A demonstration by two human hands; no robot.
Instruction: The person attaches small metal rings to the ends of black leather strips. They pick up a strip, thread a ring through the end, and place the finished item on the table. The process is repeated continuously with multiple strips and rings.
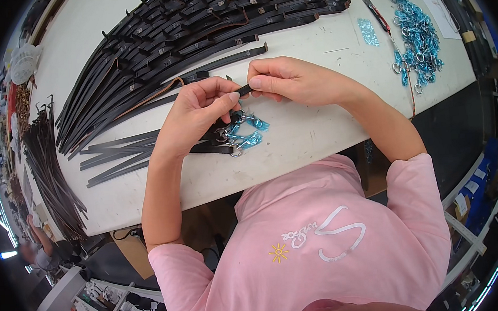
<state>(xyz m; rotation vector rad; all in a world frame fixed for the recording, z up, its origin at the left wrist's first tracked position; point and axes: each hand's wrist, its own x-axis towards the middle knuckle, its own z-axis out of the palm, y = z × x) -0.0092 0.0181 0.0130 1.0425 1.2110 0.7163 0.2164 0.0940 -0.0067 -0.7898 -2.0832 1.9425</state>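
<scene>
Nearest: the pink shirt [330,248] is seen below the white tabletop [294,146] edge. Just past that edge, blue-wrapped metal clasps [252,139] are laid below the hands, and loose dark straps [122,141] are spread to their left, under and beside the left forearm. Above the clasps, a short black strap piece [244,90] is pinched at both ends. Fingers and thumb of the left hand [208,103] are closed on its lower-left end, those of the right hand [290,82] on its upper-right end. The piece is placed directly between the hands; its long axis is slanted slightly, left hand to right hand. Neither hand can be called nearer, since both are in contact. Whether the piece is joined to the clasps cannot be told. Farther out, a big black strap pile [205,31] is fanned, red-handled snips [375,12] and a blue-wrapped hardware heap [419,34] are set at right.
</scene>
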